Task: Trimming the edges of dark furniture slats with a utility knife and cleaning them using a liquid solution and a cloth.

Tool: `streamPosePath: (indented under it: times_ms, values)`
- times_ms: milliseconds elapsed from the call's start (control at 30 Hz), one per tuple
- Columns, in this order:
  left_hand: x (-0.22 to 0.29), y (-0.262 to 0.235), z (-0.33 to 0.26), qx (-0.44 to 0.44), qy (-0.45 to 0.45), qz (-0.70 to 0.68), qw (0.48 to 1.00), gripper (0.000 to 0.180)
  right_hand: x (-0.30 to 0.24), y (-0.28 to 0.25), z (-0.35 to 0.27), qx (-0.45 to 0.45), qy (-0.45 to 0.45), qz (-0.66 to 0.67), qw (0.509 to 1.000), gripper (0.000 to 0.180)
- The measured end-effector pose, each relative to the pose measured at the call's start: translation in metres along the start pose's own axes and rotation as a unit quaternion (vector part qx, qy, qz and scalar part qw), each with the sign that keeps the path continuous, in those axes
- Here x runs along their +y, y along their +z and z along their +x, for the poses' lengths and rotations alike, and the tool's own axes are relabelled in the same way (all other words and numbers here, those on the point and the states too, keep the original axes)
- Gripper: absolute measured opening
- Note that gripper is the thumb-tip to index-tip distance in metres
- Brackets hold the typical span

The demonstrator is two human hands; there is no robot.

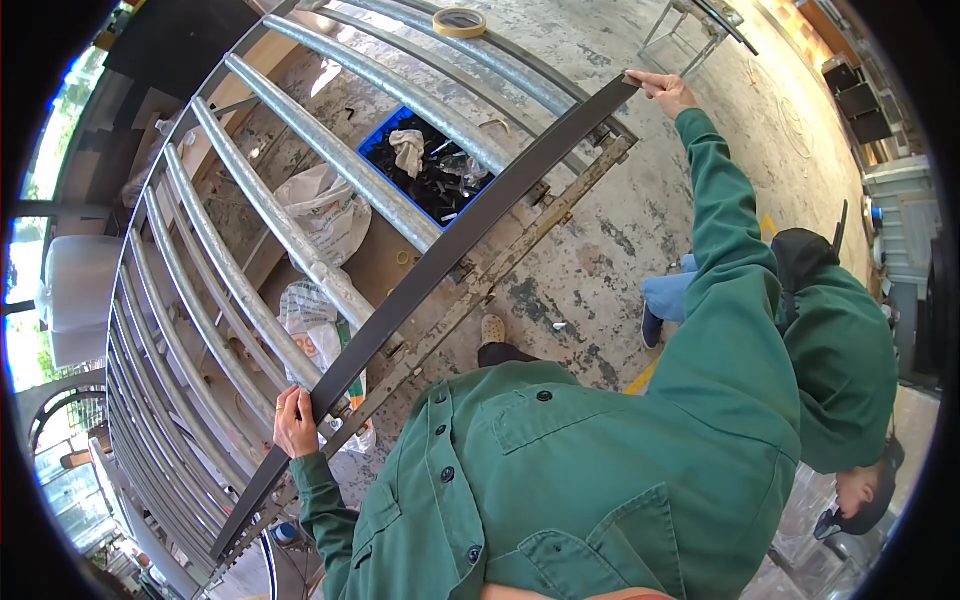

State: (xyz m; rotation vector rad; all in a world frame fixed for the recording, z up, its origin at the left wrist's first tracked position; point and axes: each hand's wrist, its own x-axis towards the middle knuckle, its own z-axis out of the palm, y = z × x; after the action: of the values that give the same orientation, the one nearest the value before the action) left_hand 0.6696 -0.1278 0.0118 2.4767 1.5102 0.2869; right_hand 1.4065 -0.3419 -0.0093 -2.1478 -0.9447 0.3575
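A long dark grey flat bar [450, 250] lies slantwise across the near ends of a rack's round metal tubes [340, 160]. My left hand [295, 424] is closed over the bar toward its lower left part, fingers bent across its edge. With my right arm stretched out, my right hand [665, 92] grips the bar's far right end between fingers and thumb. The bar runs along the rack's worn, paint-spotted edge rail [520, 237]. A roll of tan tape [459, 22] rests on the tubes at the far side.
Beneath the tubes are a blue crate [375, 150] holding black scraps and a cloth, and white plastic bags [320, 215]. Close on my right is another person in a green jacket [835, 370]. A metal stand [690, 35] is at the far right.
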Motion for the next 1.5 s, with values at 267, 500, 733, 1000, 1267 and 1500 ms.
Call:
streamPosePath:
  times_ms: [267, 500, 733, 1000, 1267, 1500]
  values:
    - [0.003, -0.002, 0.0, -0.017, -0.007, 0.017, 1.0, 0.03, -0.008, 0.019, -0.012, 0.101, -0.016, -0.05, 0.993, 0.032]
    - [0.0, -0.001, 0.002, -0.015, 0.005, 0.02, 1.0, 0.029, -0.007, 0.029, -0.022, 0.113, 0.024, -0.108, 0.988, 0.036]
    - [0.002, -0.002, 0.0, -0.015, 0.007, 0.02, 1.0, 0.028, -0.04, 0.049, -0.039, 0.13, 0.054, -0.135, 0.981, 0.036]
    - [0.0, -0.009, -0.001, -0.028, -0.007, 0.028, 0.999, 0.034, -0.063, 0.081, -0.067, 0.155, -0.008, -0.124, 0.98, 0.031]
    - [-0.011, -0.009, -0.003, -0.016, 0.009, 0.001, 1.0, 0.027, -0.088, 0.113, -0.093, 0.155, 0.044, -0.142, 0.977, 0.033]
    - [-0.016, -0.008, -0.003, -0.015, 0.011, -0.005, 1.0, 0.032, -0.12, 0.142, -0.122, 0.166, 0.032, -0.168, 0.971, 0.03]
